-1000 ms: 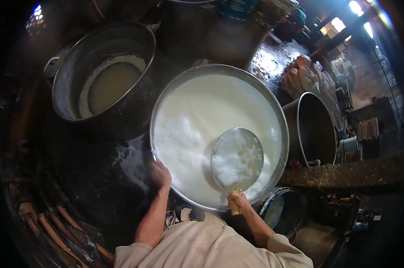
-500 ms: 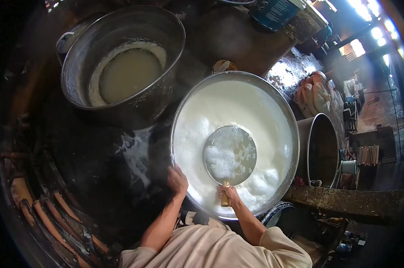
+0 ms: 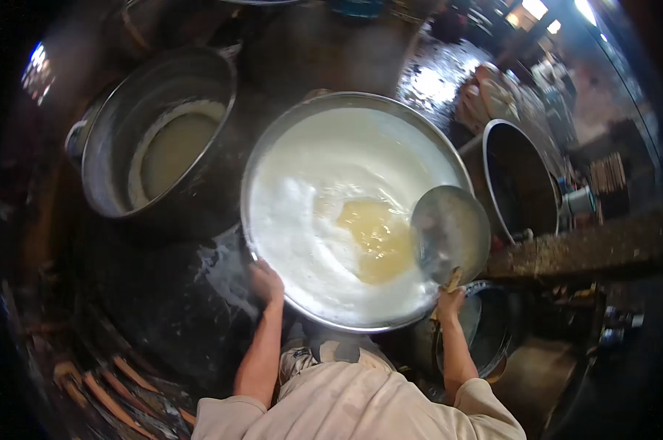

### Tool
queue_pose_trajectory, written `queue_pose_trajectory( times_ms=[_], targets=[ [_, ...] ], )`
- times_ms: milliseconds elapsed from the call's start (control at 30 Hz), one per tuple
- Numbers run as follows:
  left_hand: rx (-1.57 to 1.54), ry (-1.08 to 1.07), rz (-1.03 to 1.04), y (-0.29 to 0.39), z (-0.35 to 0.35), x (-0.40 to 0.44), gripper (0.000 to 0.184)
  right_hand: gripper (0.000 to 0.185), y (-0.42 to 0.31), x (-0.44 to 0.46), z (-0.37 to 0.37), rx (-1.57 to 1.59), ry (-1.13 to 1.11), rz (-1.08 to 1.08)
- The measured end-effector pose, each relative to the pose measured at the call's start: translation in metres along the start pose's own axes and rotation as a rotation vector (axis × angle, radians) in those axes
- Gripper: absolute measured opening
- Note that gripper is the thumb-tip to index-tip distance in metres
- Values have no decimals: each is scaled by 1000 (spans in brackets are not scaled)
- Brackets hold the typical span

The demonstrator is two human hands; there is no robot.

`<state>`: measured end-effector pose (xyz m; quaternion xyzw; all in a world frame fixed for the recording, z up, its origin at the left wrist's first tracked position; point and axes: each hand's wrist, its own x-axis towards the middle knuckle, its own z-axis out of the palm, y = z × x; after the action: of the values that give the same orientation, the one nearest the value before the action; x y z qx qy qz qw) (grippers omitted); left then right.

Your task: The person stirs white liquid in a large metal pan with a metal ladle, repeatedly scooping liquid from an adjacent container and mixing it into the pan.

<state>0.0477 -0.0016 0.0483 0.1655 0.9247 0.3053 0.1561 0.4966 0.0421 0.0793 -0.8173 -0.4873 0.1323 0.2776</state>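
In front of me stands a wide metal basin [image 3: 252, 253] of whitish, foamy liquid [image 3: 302, 169], with a yellowish patch near its middle. At the basin's near left rim, my left hand [image 3: 266, 281] is closed on the edge. My right hand [image 3: 450, 301] is closed round the short wooden handle of a large round ladle [image 3: 449, 231]. The ladle is lifted over the basin's right rim, and its bowl is blurred, so what it holds is hard to tell. Just below the right hand is a dark bucket [image 3: 485, 330].
A deep metal pot [image 3: 100, 165] with cloudy liquid stands at the left. An upright metal drum [image 3: 522, 180] is right of the basin, beside a wooden beam [image 3: 581, 246]. Pieces of firewood [image 3: 115, 400] lie at lower left. Sacks [image 3: 485, 95] rest at the far right.
The ladle has come out of the foamy liquid and moved right, over the basin's rim. A yellowish patch now shows where it was. My left hand stays at the rim; the view has shifted.
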Motion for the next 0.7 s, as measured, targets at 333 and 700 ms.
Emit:
queue_pose_trajectory(
  times_ms=[333, 700],
  targets=[
    [-35, 57, 122, -41, 17, -39, 43, 34, 246, -54, -204, -178, 275, 291],
    [25, -259, -280, -25, 15, -158, 57, 53, 451, -15, -98, 51, 227, 1098]
  ],
)
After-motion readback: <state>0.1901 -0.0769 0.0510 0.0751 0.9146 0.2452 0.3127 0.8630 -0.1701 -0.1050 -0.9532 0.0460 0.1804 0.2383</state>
